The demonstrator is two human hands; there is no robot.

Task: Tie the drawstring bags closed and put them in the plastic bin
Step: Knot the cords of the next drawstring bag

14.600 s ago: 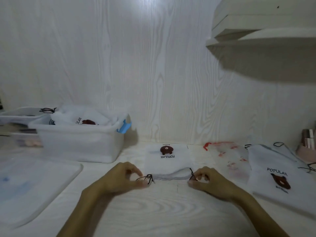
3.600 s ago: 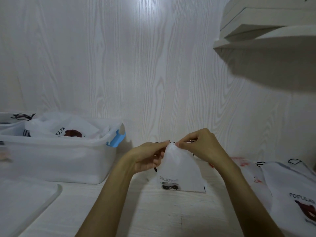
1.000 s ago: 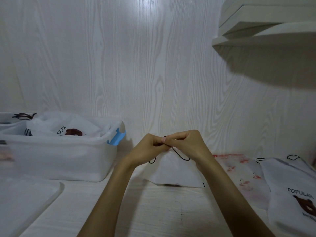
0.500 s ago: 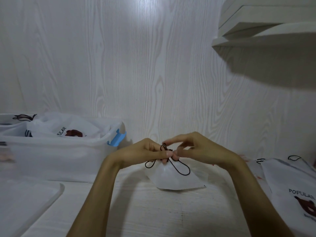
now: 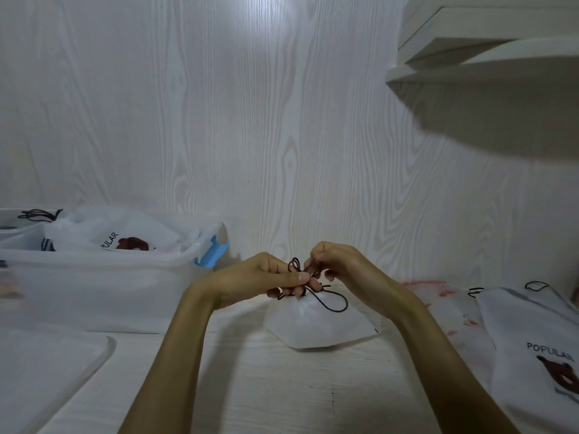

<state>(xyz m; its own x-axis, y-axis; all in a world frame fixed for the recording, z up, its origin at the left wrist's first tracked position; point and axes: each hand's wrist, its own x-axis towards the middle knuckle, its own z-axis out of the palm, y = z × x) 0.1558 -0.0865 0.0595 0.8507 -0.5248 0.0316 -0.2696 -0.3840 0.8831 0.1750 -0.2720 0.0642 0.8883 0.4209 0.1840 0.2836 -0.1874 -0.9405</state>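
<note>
Two hands meet over one white drawstring bag (image 5: 319, 327) standing gathered on the table (image 5: 282, 396): the left hand (image 5: 260, 280) and right hand (image 5: 341, 264) both have fingers curled, pinching its black cord (image 5: 332, 303), so the knot looks under way, not finished. Left of that bag the plastic bin (image 5: 94, 286) already holds at least one bear-printed bag (image 5: 119, 236). Right of it more bags wait flat: a red-printed one (image 5: 438, 296) and a bear-printed one (image 5: 539, 349). By my reckoning, several remain.
</note>
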